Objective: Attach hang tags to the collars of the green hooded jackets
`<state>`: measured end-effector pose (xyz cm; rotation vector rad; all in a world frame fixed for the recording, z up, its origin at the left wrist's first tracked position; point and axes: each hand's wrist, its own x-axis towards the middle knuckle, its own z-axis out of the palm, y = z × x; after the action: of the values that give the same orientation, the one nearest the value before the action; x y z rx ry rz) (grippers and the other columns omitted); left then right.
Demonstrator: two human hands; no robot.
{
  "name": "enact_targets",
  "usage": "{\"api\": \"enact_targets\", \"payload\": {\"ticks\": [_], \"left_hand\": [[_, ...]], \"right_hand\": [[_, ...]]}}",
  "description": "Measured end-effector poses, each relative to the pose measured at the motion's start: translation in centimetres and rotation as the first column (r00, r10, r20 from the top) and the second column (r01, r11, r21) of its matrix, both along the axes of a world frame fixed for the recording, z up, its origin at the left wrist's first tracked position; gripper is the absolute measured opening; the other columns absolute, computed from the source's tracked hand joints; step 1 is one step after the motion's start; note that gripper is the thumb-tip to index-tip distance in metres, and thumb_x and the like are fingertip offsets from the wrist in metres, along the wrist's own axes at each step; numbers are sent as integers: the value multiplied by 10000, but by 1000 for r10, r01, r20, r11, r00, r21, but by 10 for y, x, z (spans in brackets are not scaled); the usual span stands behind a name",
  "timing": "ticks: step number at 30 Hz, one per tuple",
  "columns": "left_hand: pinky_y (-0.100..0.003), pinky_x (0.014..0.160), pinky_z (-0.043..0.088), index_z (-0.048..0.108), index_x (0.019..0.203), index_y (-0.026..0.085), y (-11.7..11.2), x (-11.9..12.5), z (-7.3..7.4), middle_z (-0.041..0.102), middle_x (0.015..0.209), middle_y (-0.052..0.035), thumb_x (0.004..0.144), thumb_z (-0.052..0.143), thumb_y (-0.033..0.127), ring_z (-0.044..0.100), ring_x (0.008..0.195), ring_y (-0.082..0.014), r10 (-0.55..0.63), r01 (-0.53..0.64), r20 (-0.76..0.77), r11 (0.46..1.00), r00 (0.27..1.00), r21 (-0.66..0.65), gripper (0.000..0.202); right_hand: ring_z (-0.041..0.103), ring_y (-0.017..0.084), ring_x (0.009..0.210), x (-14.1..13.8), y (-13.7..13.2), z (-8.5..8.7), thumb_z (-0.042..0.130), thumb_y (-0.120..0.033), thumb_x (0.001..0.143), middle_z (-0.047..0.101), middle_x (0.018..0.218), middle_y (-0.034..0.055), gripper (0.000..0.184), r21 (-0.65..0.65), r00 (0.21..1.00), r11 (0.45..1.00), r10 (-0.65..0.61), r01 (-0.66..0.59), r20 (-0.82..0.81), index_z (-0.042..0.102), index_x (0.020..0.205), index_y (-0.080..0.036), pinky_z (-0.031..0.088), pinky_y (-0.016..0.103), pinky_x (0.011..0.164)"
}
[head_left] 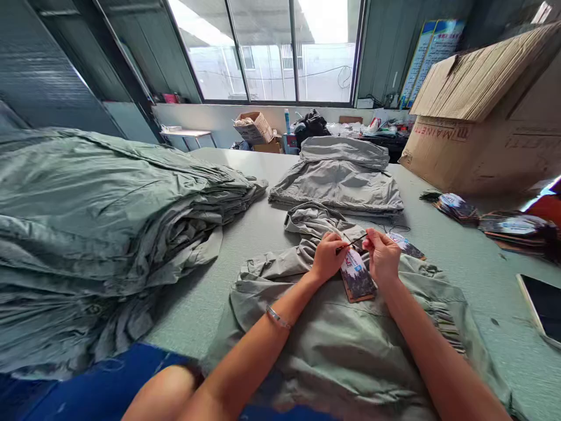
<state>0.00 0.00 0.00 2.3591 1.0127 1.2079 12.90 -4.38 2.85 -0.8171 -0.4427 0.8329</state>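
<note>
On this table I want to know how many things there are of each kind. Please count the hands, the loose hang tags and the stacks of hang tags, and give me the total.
Hands: 2
Loose hang tags: 2
Stacks of hang tags: 2
Total: 6

Capital letters [439,133] reading "MAINE", followed by characters that cannot be made out, are printed on the side of the cardboard box [486,161]. Lettering is seen on the wall posters [432,61] behind the box and the hang tag [357,278] before it, but is too small to be read.
</note>
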Motion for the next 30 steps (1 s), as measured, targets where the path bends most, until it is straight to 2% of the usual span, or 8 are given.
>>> {"api": "enact_targets", "payload": {"ticks": [6, 11, 14, 16, 18, 22, 27, 30], "left_hand": [[-376, 821, 487, 706, 730, 252, 0, -2, 3, 633, 803, -48, 905, 530, 205, 572, 860, -230, -40, 41, -111, 999, 993, 11, 252], [-362, 768, 478, 666, 633, 240, 4, -6, 5, 614, 757, -52, 905, 492, 187, 560, 813, -222, -32, 33, -175, 999, 984, 6, 327], [-355, 759, 475, 657, 615, 240, 6, -6, 5, 602, 739, -50, 896, 491, 179, 555, 811, -219, -29, 31, -188, 999, 982, 7, 332], [-355, 762, 475, 654, 610, 239, 6, -6, 5, 600, 741, -51, 895, 489, 176, 552, 814, -218, -25, 28, -194, 1000, 981, 12, 336], [-355, 766, 474, 655, 611, 236, 7, -6, 5, 598, 745, -53, 896, 486, 171, 548, 819, -219, -21, 25, -203, 1000, 979, 19, 337], [-342, 768, 472, 664, 628, 222, 7, -6, 6, 594, 752, -53, 905, 487, 167, 539, 824, -211, -7, 15, -228, 999, 974, 32, 333], [-313, 775, 466, 683, 677, 178, 6, -6, 7, 598, 776, -57, 915, 501, 160, 510, 826, -188, 5, 11, -274, 998, 962, 58, 300], [-308, 775, 462, 683, 684, 164, 6, -6, 7, 593, 781, -61, 927, 503, 179, 499, 837, -189, 8, 12, -286, 998, 958, 65, 303]], "right_hand": [[509, 60, 434, 15, 8, -15, 895, -399, 474, 592, 525, -44, 402, -110, 999, 994, 8, -3, 43, 662, 668, -135, 446, 188, 420], [542, 94, 459, 30, 11, -24, 859, -356, 503, 610, 549, -13, 348, -253, 972, 963, 144, -94, 187, 658, 676, -131, 443, 214, 435], [541, 110, 471, 37, 10, -24, 764, -328, 621, 651, 650, 25, 277, -286, 912, 958, 96, 25, 400, 690, 789, -121, 440, 244, 453], [565, 131, 518, 42, 9, -24, 665, -297, 711, 687, 791, 73, 244, -217, 781, 958, -9, 185, 625, 711, 872, -119, 476, 283, 513], [615, 175, 636, 45, 7, -23, 568, -251, 774, 691, 911, 114, 254, -70, 577, 950, -125, 304, 807, 729, 923, -123, 516, 333, 629], [655, 227, 867, 46, 2, -22, 466, -169, 847, 695, 955, 121, 304, 173, 251, 934, -258, 314, 933, 743, 969, -147, 523, 368, 819], [656, 214, 1008, 34, -3, -24, 436, -101, 885, 712, 1108, 99, 350, 142, -94, 988, -136, 61, 986, 721, 1072, -184, 504, 331, 909], [642, 230, 1002, 29, -4, -24, 442, -111, 910, 716, 1079, 108, 337, 25, -274, 994, 4, 102, 962, 713, 1099, -177, 485, 337, 908]]}}
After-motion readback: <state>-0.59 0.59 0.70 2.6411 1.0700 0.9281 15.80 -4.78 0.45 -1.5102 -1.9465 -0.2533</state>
